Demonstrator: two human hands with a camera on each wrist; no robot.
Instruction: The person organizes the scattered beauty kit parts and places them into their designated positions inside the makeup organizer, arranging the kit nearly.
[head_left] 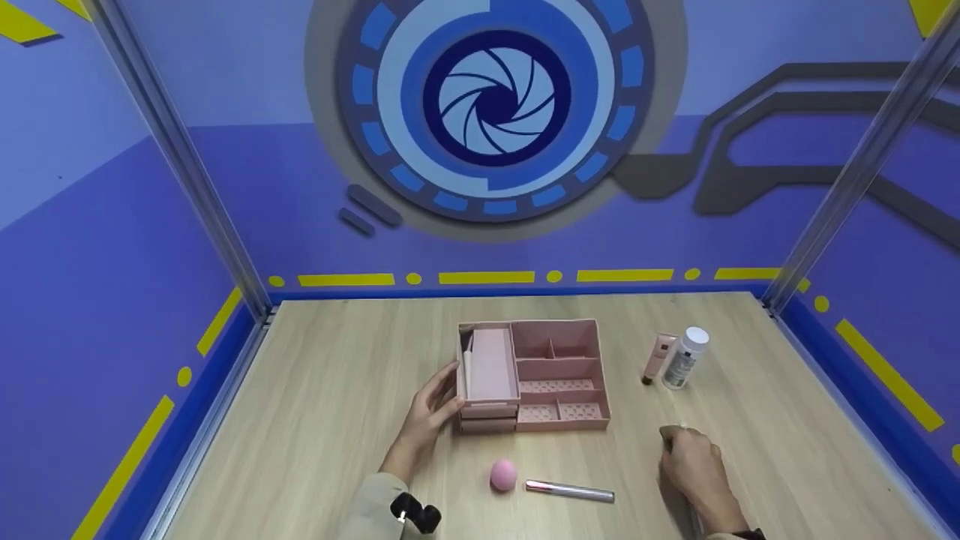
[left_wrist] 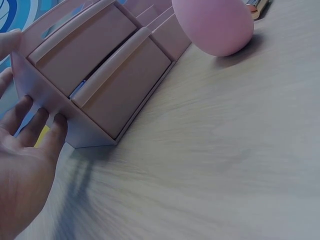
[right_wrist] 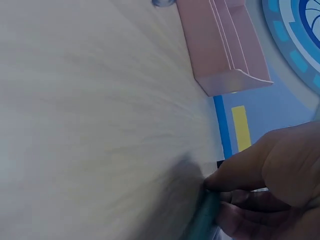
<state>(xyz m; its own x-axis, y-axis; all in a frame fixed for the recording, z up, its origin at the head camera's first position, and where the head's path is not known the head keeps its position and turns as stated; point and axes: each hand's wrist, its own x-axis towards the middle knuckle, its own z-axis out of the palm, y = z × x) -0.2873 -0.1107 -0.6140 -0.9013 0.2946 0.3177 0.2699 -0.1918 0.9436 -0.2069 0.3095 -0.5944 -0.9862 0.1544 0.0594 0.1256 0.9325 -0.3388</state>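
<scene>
A pink compartment organizer [head_left: 559, 363] with two small drawers stands mid-table. My left hand [head_left: 427, 420] touches its left side, and in the left wrist view the fingertips [left_wrist: 59, 122] rest against the side wall below the thumb. Off to the right, my right hand [head_left: 694, 461] pinches a dark green object [right_wrist: 204, 215] between thumb and fingers, low over the table. Most of that object is hidden by the hand and the frame edge, so I cannot tell its kind. In front of the organizer lie a pink egg-shaped makeup sponge [head_left: 503, 475] and a slim silver tube [head_left: 570, 491].
Behind my right hand, a white-capped bottle [head_left: 684, 360] stands beside a small pink tube [head_left: 659, 358] with a dark cap. Blue panels with metal corner posts [head_left: 847, 165] enclose the wooden table [head_left: 337, 360] at the back and sides.
</scene>
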